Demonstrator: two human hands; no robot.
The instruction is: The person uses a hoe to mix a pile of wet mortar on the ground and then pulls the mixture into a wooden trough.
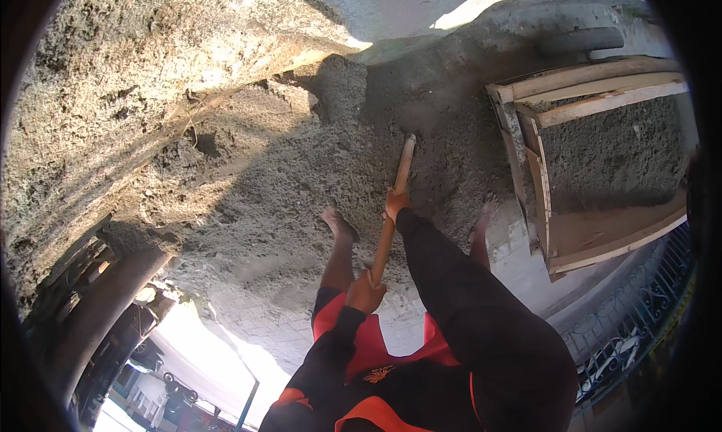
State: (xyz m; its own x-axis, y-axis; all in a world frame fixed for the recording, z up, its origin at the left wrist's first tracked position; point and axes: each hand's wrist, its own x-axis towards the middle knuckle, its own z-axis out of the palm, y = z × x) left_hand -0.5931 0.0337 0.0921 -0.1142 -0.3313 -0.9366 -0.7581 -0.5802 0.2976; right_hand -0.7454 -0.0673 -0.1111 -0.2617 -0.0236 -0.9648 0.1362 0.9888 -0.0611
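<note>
Both of my hands are wrapped round a long wooden handle (385, 240) that slants up and away from me. My left hand (366, 291) grips it near its close end, by my thigh. Farther up the shaft, my right hand (396, 204) is closed round it with the arm stretched forward. The handle's far end, with a pale collar, meets dark damp grey sand or mortar mix (451, 150). The tool's head is hidden there, so its kind does not show. My bare feet stand at either side of the handle, at the mix.
A wooden-board box (613, 105) holding grey sandy material stands at the right. Beyond it curves a blue metal railing (617, 349). A rough, sunlit bank (150, 78) rises at the left. A thick brown pole (113, 312) lies lower left. At the far right is a dark rounded object (583, 41).
</note>
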